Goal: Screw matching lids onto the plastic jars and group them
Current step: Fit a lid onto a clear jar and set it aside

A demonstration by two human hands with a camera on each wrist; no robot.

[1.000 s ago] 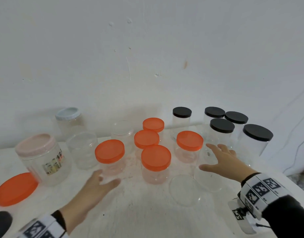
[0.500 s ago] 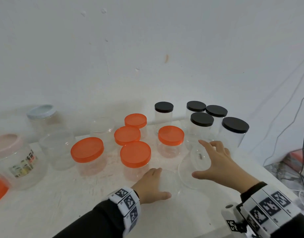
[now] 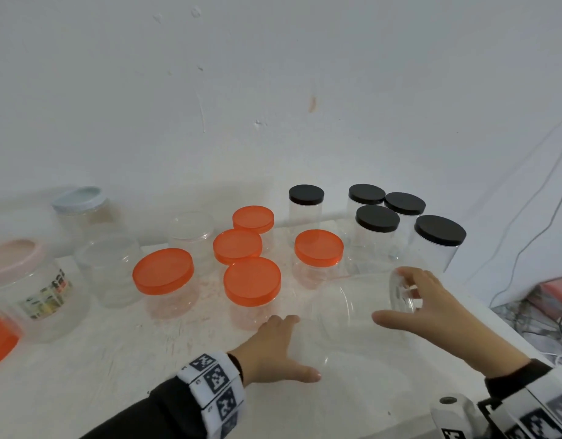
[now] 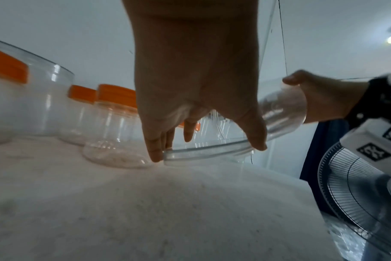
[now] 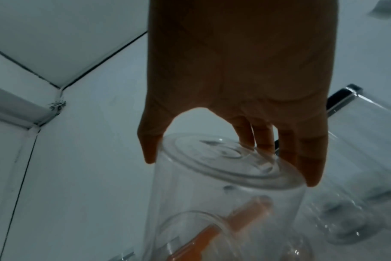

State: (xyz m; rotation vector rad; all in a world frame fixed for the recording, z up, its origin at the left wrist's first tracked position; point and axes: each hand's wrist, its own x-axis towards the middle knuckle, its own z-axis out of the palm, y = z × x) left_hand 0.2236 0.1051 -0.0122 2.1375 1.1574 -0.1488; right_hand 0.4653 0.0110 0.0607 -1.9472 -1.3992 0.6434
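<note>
My right hand (image 3: 432,308) grips the base of a smooth, clear plastic cylindrical jar (image 3: 365,299), tipped on its side near the white table's (image 3: 115,375) right edge. My left hand (image 3: 273,350) pinches a clear, round plastic lid (image 4: 203,152) by its rim, beside the jar's mouth.

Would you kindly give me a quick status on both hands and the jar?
Left hand pinching clear lid at table level. Right hand gripping clear jar by its base, tilted. Orange-lidded jar close behind lid.
</note>
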